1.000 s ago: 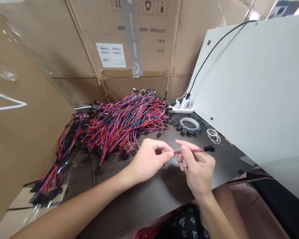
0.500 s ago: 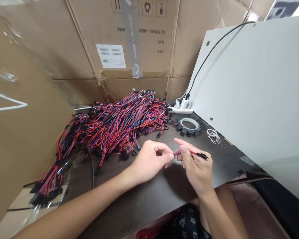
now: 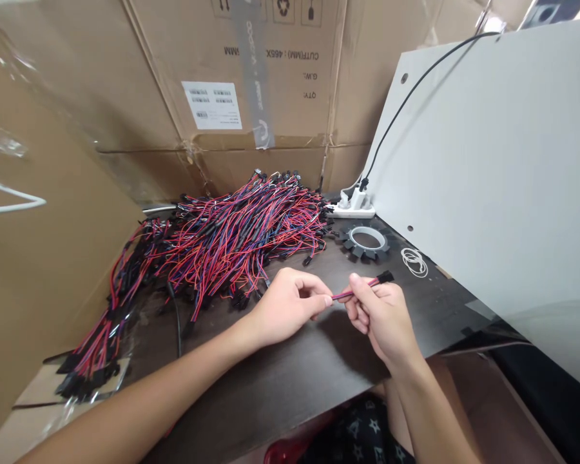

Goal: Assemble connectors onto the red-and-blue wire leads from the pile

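Observation:
A short wire harness (image 3: 342,296) in red, dark and purplish strands runs between my two hands above the dark table. My left hand (image 3: 294,303) pinches one end of it between thumb and fingertips. With thumb against curled fingers, my right hand (image 3: 379,312) grips the harness farther along. Its black connector (image 3: 385,277) sticks out past the right thumb, up and to the right. Beyond my left hand lies a big heap of similar wire harnesses (image 3: 251,232). What sits inside the left fingers is hidden.
A roll ringed with dark tape pieces (image 3: 366,242) and coiled white bands (image 3: 414,263) lie to the right. Behind them is a white power strip (image 3: 352,209). Cardboard (image 3: 285,116) and a white panel (image 3: 488,167) wall the table. More harnesses (image 3: 94,367) lie at the left.
My right fingers have curled in around the harness, and the black connector now points up rather than lying across the palm. My left hand keeps its pinch.

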`<state>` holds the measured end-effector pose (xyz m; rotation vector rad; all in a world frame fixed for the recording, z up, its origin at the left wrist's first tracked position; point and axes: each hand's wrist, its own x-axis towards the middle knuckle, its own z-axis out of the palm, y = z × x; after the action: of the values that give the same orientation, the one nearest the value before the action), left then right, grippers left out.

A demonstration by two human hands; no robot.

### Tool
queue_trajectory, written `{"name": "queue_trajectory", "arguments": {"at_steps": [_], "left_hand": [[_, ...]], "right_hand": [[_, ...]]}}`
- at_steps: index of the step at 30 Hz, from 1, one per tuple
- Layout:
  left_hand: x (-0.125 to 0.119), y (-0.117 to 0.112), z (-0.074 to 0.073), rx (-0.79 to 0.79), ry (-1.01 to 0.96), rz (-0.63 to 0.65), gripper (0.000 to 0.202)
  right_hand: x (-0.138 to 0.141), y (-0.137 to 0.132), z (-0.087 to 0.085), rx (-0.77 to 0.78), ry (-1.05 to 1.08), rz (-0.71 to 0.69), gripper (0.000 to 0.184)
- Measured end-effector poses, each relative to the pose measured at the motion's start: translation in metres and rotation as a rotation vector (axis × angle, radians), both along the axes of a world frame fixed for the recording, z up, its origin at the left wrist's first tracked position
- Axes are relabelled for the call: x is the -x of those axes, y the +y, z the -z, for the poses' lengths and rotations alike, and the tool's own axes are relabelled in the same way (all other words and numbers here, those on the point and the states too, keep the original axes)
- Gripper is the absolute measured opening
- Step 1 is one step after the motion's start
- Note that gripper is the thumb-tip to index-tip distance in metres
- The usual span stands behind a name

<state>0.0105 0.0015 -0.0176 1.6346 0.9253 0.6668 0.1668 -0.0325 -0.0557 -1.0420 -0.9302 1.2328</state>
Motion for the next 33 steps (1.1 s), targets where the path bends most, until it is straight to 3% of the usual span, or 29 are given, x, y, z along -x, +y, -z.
{"name": "queue_trajectory", "arguments": {"at_steps": [14,21,25,33], "left_hand": [[0.0029,0.0046,0.0011,0.006,-0.069,0.035,0.014],[0.002,0.0043,0.0003,-0.013,-0.048,-0.018,0.014],[0.0021,0.005,0.0018,-0.009,-0.048,-0.021,0.015],[0.0034,0.0078,0.0022,0.023,-0.096,0.011,0.014]], "right_hand": [[0.0005,0.0007,-0.0032,0.151,0.357,-0.18,0.036],[0.0002,-0.0002,-0.0042,0.122,0.278,-0.121,0.031],[-0.0021,0.0,-0.0033,0.103,0.274,-0.096,0.043],[-0.0021,0.0001,-0.0028,0.154,0.422,-0.194,0.038]]}}
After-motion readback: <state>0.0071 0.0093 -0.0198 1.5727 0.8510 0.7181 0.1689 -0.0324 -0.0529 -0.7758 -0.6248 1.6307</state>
